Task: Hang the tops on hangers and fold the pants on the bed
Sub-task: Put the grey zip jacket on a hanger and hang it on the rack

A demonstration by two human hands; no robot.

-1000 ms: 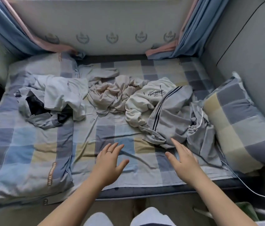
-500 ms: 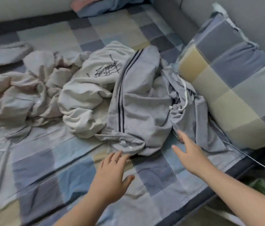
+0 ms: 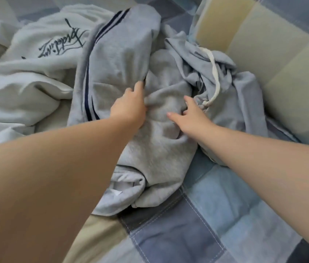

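Both hands lie on the grey striped pants [image 3: 149, 149], crumpled on the checked sheet [image 3: 197, 234]. The left hand [image 3: 129, 108] reaches its fingertips into a fold; whether it pinches the cloth I cannot tell. The right hand [image 3: 192, 115] rests there, fingers spread wide. A white drawstring [image 3: 215, 73] hangs just beyond the right hand, a white printed top [image 3: 41, 59] lies left of the left hand, and a checked pillow [image 3: 282, 59] lies right of the right hand.

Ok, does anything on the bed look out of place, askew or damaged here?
Only the expected mess: the grey striped sweatpants lie bunched in a heap, a white drawstring trails loose from the folds, and the cream printed top is crumpled beside them. Nothing looks torn or spilled.
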